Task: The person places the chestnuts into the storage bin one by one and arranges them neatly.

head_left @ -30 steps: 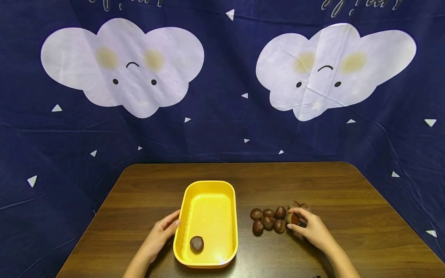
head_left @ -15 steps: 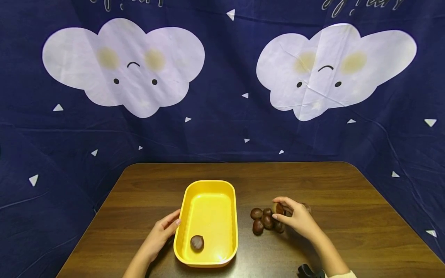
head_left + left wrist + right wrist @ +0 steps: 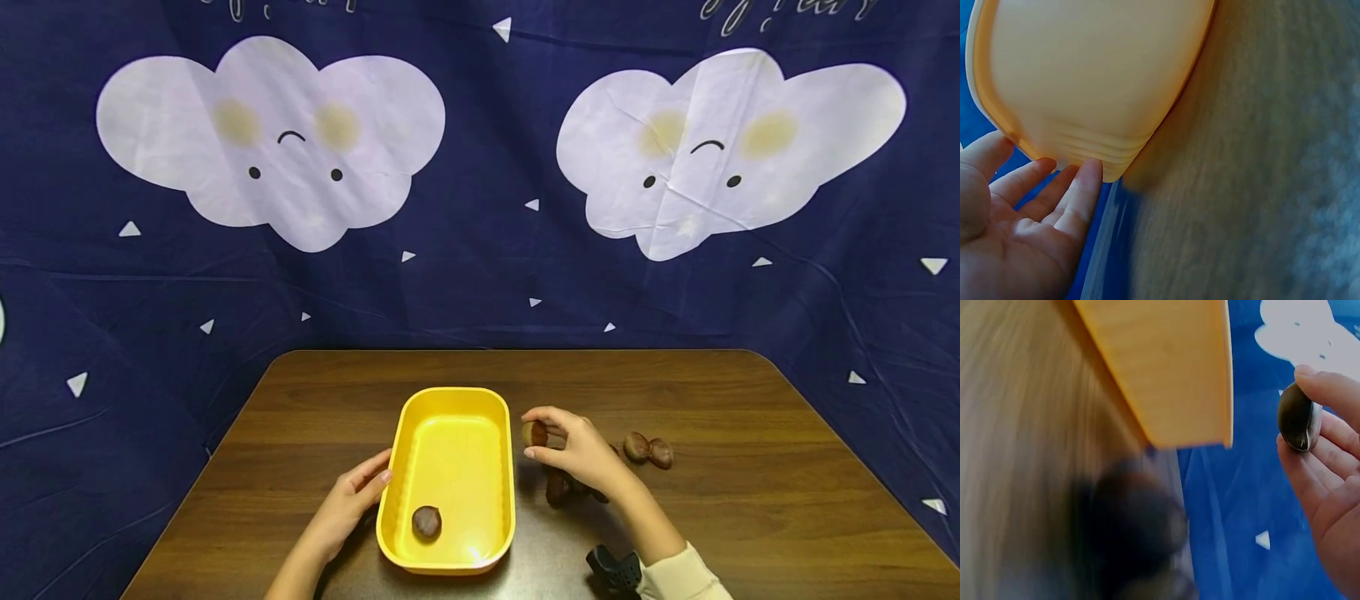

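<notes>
Holding a chestnut [image 3: 534, 433] just right of the yellow tray [image 3: 457, 458]

Your right hand [image 3: 581, 454] pinched that chestnut between thumb and fingertips, near the tray's right wall but apart from it. Your left hand [image 3: 348, 500] lay at the tray's left side, its fingers fairly straight and touching the outer wall, as if to steady it. Another chestnut [image 3: 427, 522] sat inside the tray, at its near end toward the left. Right of the tray, a cluster [image 3: 557, 487] was partly hidden under your right hand, too covered to count; farther right of it, a touching pair [image 3: 637, 447] lay on the table [image 3: 750, 517].

The step in hand looked like putting chestnuts singly into the tray. Your next move seemed to call for clearing the right rim, then loosening the pinch low over the tray's floor.
</notes>
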`<control>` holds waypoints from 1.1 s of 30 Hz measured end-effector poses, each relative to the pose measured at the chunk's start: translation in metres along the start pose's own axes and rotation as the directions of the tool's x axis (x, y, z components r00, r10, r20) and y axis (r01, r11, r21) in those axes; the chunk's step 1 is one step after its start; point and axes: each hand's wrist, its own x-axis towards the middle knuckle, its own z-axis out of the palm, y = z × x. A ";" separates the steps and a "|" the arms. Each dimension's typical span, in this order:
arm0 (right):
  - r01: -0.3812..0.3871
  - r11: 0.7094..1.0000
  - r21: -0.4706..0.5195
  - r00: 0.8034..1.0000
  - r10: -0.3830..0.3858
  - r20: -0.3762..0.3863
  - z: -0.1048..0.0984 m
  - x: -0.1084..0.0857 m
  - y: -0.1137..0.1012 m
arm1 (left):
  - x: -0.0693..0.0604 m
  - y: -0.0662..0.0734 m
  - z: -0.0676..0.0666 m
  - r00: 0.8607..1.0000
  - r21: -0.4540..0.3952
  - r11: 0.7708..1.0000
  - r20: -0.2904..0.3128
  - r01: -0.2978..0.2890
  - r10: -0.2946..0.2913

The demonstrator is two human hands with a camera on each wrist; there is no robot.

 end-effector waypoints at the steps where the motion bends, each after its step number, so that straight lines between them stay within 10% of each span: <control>1: 0.013 1.000 0.004 1.000 -0.013 0.013 0.004 0.003 -0.003 | 0.000 0.000 0.000 1.000 -0.002 1.000 -0.001 -0.002 0.002; 33: 0.064 0.998 -0.009 0.923 -0.056 0.380 0.111 0.056 -0.036 | -0.001 0.001 0.001 1.000 0.010 1.000 0.008 -0.007 0.006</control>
